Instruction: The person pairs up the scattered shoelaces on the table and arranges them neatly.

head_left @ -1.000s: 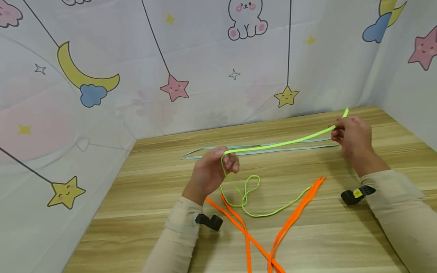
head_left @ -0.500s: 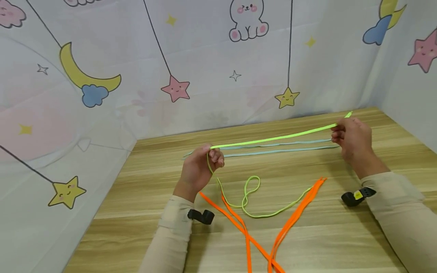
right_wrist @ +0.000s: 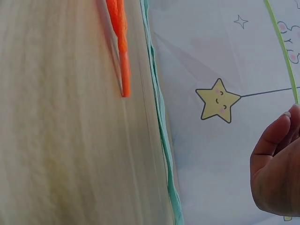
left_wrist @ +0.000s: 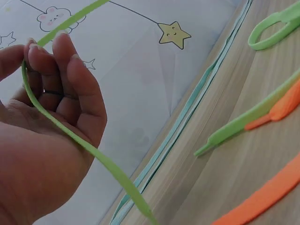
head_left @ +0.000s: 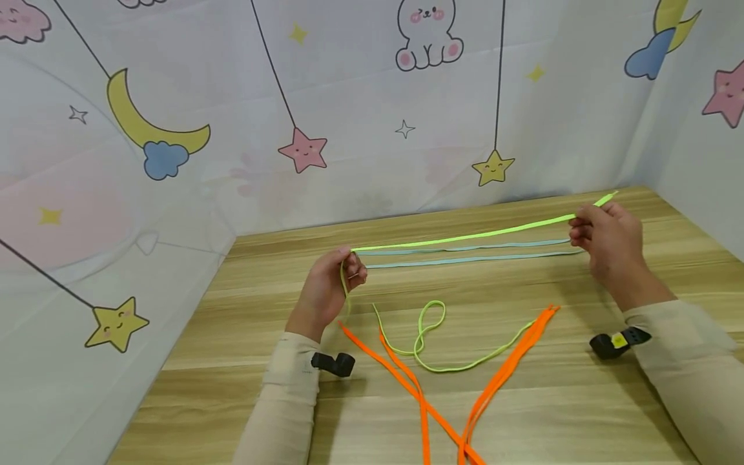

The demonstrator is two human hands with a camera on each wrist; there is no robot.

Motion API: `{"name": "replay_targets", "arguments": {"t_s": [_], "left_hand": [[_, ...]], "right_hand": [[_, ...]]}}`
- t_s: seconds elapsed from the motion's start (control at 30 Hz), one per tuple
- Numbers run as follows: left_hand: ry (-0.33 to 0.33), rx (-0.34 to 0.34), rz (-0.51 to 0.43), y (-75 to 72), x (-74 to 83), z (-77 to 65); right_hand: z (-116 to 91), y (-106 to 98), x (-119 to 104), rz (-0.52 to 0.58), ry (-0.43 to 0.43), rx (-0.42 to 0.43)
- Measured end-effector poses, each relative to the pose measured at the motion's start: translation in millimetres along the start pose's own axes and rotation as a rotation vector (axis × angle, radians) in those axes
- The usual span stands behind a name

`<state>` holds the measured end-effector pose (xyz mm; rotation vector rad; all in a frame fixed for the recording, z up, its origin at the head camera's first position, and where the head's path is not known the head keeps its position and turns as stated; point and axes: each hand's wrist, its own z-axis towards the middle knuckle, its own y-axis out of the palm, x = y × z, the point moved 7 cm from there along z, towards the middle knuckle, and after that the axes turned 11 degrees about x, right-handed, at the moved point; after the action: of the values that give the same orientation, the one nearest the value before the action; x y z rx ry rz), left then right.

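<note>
A neon-green shoelace (head_left: 465, 238) stretches nearly straight above the table between both hands. My left hand (head_left: 321, 290) pinches it between thumb and fingertips, and its loose tail (left_wrist: 108, 164) hangs down across the palm. At the other side my right hand (head_left: 613, 248) pinches the lace close to its tip, which sticks out past the fingers. Behind and below the held lace lie pale blue-green shoelaces (head_left: 471, 261), their ends partly hidden by the hands. A second green shoelace (head_left: 450, 370) lies looped on the table in front of me.
Orange shoelaces (head_left: 502, 374) lie nearest me in crossing strands, one bundle touching the loose green lace's end. The wood-grain table (head_left: 232, 387) meets a printed cloth backdrop (head_left: 360, 187) at the back and sides. Each wrist carries a black camera mount (head_left: 334, 365).
My left hand has moved left and slightly back, so a longer stretch of the green shoelace runs between the hands. The right hand has shifted slightly right, with more of the tip showing.
</note>
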<state>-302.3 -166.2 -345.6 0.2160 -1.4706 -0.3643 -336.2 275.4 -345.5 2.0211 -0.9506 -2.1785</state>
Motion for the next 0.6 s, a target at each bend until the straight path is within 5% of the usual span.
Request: {"name": "replay_targets", "arguments": {"t_s": [0.27, 0.6], "left_hand": [[-0.069, 0.170, 0.107, -23.5, -7.1, 5.7], [-0.128, 0.205, 0.210, -39.1, -13.8, 8.8]], "right_hand": [[-6.7, -3.2, -5.0, -0.060, -0.015, -0.050], [-3.4, -19.7, -6.7, -0.138, 0.006, -0.041]]}}
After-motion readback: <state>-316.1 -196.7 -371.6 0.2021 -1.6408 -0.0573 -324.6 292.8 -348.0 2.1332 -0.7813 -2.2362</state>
